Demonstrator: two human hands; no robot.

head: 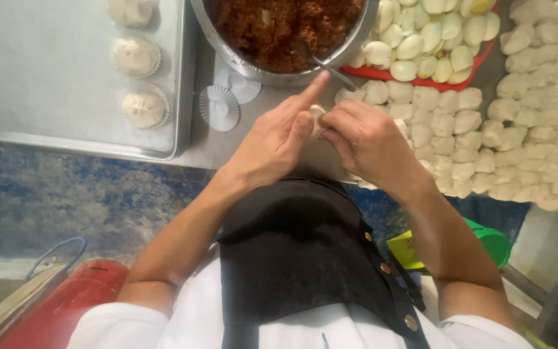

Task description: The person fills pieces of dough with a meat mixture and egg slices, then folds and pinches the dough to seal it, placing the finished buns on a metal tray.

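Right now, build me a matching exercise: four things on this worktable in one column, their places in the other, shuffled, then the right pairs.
Things
1. metal bowl of brown filling
2. red plate of egg pieces
3. metal tray
4. dough piece

Places
A. far left, carrying three filled buns
B. between the left hand and right hand
C. top centre
D. top right, beside the bowl

Pairs: 1-C, 2-D, 3-A, 4-B
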